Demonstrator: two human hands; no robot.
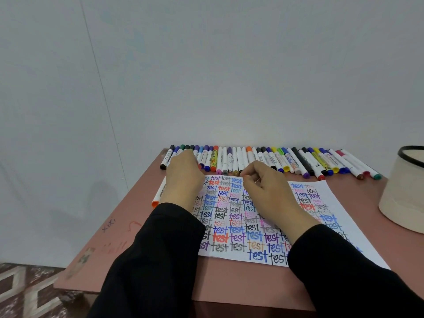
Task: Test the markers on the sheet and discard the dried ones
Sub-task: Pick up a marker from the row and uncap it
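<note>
A flat white paper sheet [238, 237], crowded with the word "test" in many inks, is lying on the smooth pink desk [229, 283]. Slim plastic markers [263, 159] with coloured caps are lining the far edge in a row against the wall. The left hand [181, 171] is reaching onto the row's left end, its fingers close together; I cannot tell whether they are gripping one. The right hand [263, 187] is hovering over the sheet with fingers curled, thumb meeting forefinger; anything pinched is hidden. An orange-capped marker [158, 196] is lying at the sheet's left edge. A cream cylindrical container [403, 198] with a black rim is standing at the right.
</note>
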